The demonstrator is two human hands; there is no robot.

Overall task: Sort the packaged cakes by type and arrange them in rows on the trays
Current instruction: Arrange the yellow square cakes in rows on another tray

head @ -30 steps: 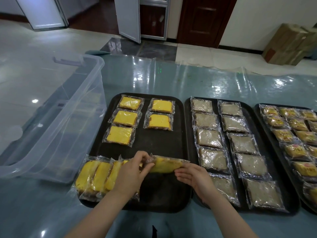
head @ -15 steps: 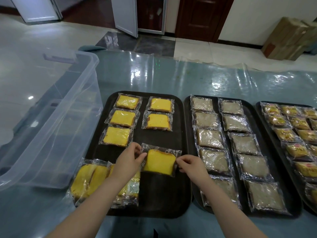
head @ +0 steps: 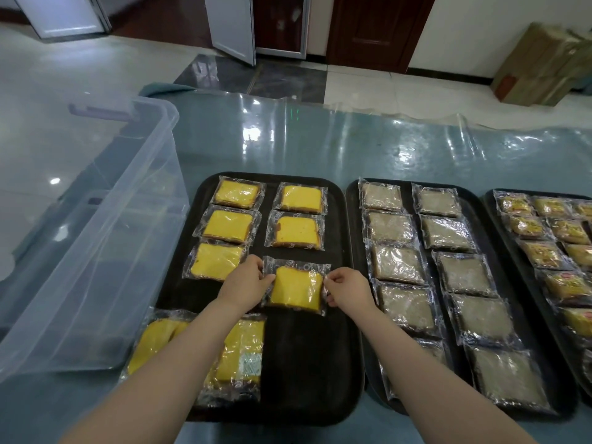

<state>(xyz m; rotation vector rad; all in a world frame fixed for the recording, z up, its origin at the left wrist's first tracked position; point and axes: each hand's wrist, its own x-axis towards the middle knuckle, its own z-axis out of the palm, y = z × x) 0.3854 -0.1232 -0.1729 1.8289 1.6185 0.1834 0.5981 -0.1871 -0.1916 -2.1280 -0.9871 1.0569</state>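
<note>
Yellow cake set on the left tray

Both hands pinch the cake [head: 296,287] wrapper: left hand [head: 245,283] at its left edge, right hand [head: 347,288] at its right. It lies on the tray [head: 320,363], below two cakes.

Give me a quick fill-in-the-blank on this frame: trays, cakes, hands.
1. Both hands, left hand and right hand, pinch one wrapped ____ cake.
2. That cake is over the ____ of the three trays, the left tray.
3. The middle tray holds pale cakes in ____ columns.
4. Left of the trays stands a clear plastic ____.

Missing words: yellow; leftmost; two; bin
</note>
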